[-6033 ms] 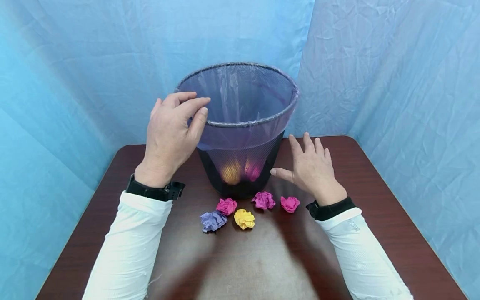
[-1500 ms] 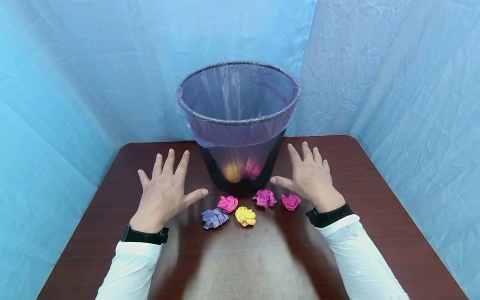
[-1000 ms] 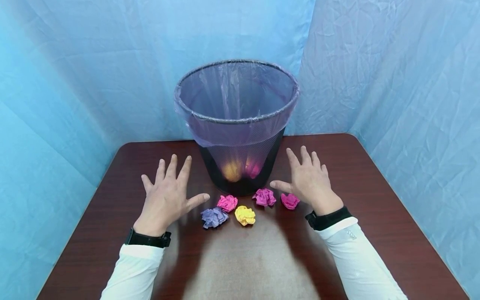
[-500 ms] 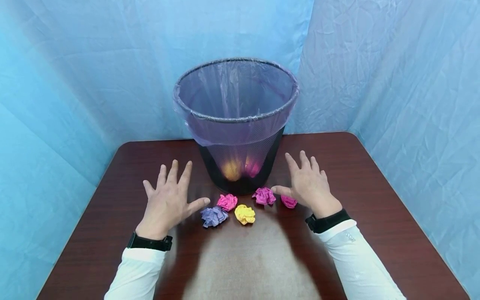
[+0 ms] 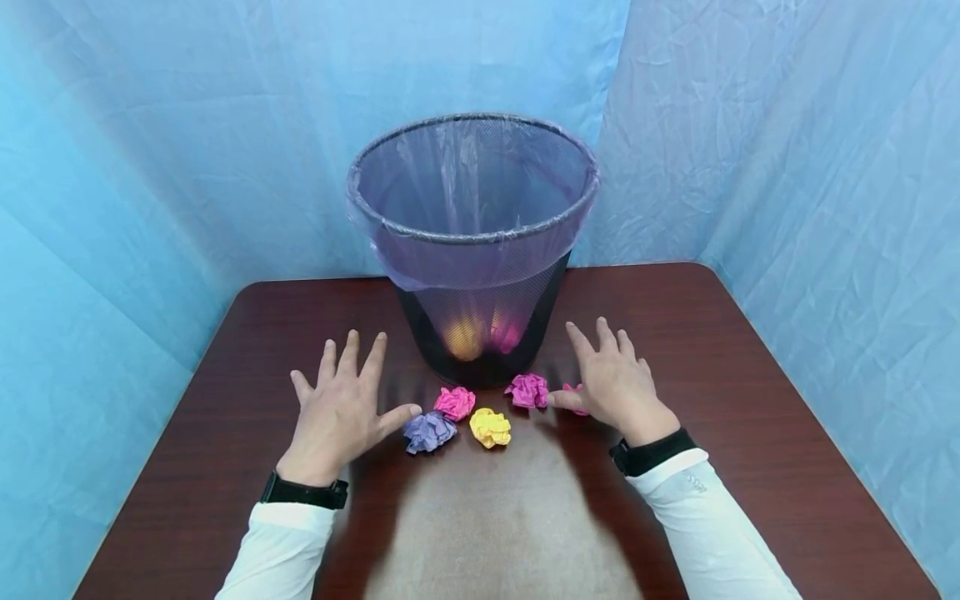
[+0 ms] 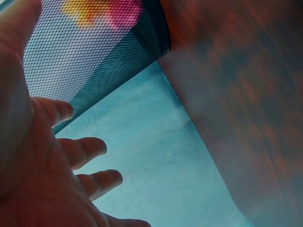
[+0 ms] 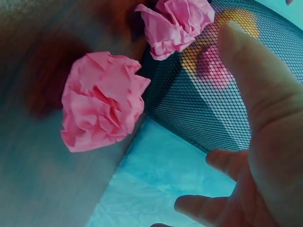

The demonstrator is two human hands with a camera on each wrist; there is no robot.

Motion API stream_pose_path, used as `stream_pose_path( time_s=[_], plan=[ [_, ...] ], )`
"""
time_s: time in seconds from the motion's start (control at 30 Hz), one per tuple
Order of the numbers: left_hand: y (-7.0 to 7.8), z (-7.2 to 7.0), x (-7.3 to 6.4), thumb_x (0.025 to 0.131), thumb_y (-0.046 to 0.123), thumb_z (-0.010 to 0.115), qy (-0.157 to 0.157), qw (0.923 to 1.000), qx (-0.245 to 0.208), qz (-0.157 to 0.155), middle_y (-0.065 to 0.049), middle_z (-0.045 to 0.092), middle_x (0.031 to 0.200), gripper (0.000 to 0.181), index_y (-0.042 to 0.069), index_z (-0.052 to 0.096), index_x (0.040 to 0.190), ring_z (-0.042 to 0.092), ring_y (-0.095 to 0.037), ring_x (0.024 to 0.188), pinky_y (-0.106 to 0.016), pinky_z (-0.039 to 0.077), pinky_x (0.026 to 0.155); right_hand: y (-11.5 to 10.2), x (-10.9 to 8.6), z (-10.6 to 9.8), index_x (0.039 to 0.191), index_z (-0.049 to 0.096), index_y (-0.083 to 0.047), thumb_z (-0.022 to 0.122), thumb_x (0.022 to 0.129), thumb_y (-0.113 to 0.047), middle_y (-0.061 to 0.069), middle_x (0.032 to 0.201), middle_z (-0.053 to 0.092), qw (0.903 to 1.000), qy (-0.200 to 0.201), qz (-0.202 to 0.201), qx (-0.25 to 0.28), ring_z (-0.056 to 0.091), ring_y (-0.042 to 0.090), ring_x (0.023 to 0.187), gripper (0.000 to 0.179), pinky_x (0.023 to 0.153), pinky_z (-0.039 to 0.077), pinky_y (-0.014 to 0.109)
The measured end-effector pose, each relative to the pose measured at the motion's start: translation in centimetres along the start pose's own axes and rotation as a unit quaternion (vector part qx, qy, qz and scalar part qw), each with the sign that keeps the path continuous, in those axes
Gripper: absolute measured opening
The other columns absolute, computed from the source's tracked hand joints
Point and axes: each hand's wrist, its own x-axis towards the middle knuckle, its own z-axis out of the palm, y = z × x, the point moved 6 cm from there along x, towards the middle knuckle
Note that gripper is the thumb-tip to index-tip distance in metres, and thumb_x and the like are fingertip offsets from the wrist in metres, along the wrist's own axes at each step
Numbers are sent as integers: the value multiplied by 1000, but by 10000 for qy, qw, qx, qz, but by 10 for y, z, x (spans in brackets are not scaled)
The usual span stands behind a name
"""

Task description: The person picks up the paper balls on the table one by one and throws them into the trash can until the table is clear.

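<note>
My left hand [image 5: 337, 408] is spread with straight fingers left of the bin, its thumb tip right at the crumpled purple-blue paper ball [image 5: 429, 432]. Nothing is in its grasp. My right hand [image 5: 618, 383], fingers extended and holding nothing, hovers on the other side; it partly hides a pink paper ball [image 7: 104, 101]. Its thumb tip comes close to the magenta paper ball [image 5: 528, 391]. Between the hands lie another pink paper ball [image 5: 454, 403] and a yellow one [image 5: 491, 427]. Behind them stands a black mesh wastebasket [image 5: 480, 258] lined with a translucent purple bag.
Inside the wastebasket, yellow paper [image 5: 463, 337] and pink paper [image 5: 506, 333] show through the mesh near the bottom. A dark brown table [image 5: 750, 433] bears everything. Light blue cloth [image 5: 187, 125] hangs at the back and on both sides.
My left hand came down from the wastebasket's rim and spread its fingers. Since then both hands have drifted lower toward me, the right now partly covering the rightmost pink ball. The paper balls stay put.
</note>
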Motion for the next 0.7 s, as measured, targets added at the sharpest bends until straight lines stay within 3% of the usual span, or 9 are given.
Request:
stream_pose_path(
  time_s=[0.4,0.7],
  plan=[
    [0,10,-4,81,76,71,-90,9999,-14,-90,-30,28,167,113,17,27,167,22,-59,152,-92,16,102,0,-4,16,167,25,-18,87,75,-62,34,167,21,9999,-110,-112,-46,31,62,146,119,99,46,76],
    [0,17,-9,82,79,69,-96,9999,-6,-83,-29,30,166,112,17,28,166,24,-58,152,-92,18,101,0,-7,26,165,30,-21,86,79,-58,32,167,22,9986,-496,-175,-58,31,61,146,109,97,47,76]
  ],
)
